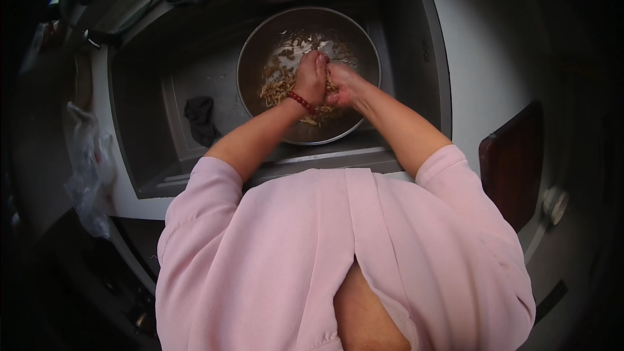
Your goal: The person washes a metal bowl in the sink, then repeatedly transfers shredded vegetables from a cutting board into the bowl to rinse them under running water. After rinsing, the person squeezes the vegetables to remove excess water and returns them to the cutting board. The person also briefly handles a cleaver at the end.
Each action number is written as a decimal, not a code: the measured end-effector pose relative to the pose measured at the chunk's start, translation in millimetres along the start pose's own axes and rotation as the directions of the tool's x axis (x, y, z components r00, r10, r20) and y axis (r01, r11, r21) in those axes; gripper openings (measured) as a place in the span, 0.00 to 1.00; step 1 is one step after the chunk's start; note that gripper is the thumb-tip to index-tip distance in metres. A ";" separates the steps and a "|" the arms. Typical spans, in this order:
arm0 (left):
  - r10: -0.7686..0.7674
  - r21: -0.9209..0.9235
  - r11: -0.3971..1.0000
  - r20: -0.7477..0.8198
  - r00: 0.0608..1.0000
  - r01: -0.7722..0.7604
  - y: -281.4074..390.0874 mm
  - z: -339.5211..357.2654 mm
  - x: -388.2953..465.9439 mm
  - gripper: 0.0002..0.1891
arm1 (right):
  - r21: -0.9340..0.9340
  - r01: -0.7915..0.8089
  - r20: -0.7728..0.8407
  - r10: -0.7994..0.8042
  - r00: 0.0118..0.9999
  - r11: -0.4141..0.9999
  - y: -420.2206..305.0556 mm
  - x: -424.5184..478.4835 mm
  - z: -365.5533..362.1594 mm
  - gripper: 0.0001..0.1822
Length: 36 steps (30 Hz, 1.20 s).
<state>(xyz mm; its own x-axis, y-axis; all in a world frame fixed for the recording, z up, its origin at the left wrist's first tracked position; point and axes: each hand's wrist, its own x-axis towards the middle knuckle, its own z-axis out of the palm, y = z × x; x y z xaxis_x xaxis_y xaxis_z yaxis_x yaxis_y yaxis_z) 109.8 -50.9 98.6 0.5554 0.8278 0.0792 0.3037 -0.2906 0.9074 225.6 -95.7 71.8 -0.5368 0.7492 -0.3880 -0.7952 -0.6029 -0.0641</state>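
Observation:
A round metal bowl stands in the sink, holding wet tan shredded strips of food and some shiny liquid. Over its middle my two hands press together with a clump of the strips between the palms. My left hand, below a red bead bracelet on the wrist, covers one side of the clump. From the other side my right hand cups it, fingers curled. Loose strips lie around and beneath both hands, mostly on the left and near side of the bowl. Part of the clump is hidden by my fingers.
The dark sink basin surrounds the bowl. A dark cloth lies left in it. A clear plastic bag and a glass lid are on the left. On the right counter sits a dark brown board.

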 end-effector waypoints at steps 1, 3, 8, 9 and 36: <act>-0.030 0.005 1.000 -0.021 0.999 0.030 -6.0 -5.7 5.4 0.11 | -0.080 0.025 -0.031 -0.027 0.999 0.997 2.3 0.5 4.4 0.08; -0.089 0.010 0.996 -0.062 0.994 0.090 -18.1 -18.3 14.9 0.10 | -0.242 0.058 -0.092 -0.082 0.992 0.968 8.2 2.3 14.1 0.07; -0.161 0.513 0.856 0.150 0.976 0.062 -18.1 -63.8 17.9 0.31 | -0.911 -0.001 -0.273 -0.602 0.751 0.412 12.8 -2.2 59.8 0.21; -0.260 0.710 0.703 0.194 0.946 0.048 -2.6 -71.5 14.4 0.36 | -0.972 -0.087 -0.206 -0.617 0.760 0.218 6.2 -9.7 60.7 0.24; 0.228 0.331 0.928 -0.140 0.963 -0.171 68.3 -20.5 -6.5 0.11 | 0.096 0.257 -0.132 -0.243 0.961 0.962 8.4 1.7 30.5 0.15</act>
<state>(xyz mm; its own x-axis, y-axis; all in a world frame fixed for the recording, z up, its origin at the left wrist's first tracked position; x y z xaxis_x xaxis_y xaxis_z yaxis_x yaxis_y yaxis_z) 111.1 -66.3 168.5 0.4958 0.7987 0.3411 0.4432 -0.5705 0.6915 209.4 -91.1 98.7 -0.2851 0.8305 -0.4785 -0.9297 -0.3611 -0.0729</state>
